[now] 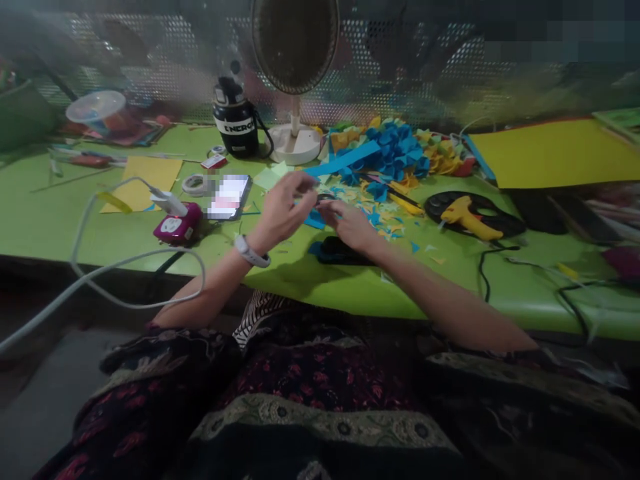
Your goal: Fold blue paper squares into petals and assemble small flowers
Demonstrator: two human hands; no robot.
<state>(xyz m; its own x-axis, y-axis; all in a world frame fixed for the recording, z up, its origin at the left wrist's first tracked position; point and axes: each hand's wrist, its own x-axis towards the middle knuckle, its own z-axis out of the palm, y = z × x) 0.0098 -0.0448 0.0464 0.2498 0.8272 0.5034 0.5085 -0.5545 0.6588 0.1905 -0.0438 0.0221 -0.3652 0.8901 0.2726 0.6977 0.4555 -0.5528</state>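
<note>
My left hand (285,207) and my right hand (350,223) meet over the green table (50,213), both pinched on a small blue paper piece (316,217). The left wrist wears a white band (251,252). A long blue paper strip (345,160) lies just beyond the fingers. A heap of folded blue and yellow paper shapes (400,150) sits behind the hands. Paper scraps (387,220) litter the table to the right of my right hand. A dark object (340,252) lies under my right wrist.
A yellow glue gun (467,219) rests on a black stand at right. A phone (229,197), tape roll (196,183), magenta device (177,227) with white cable, black bottle (236,123) and desk fan (296,143) stand left and behind. Yellow sheets (555,153) lie at far right.
</note>
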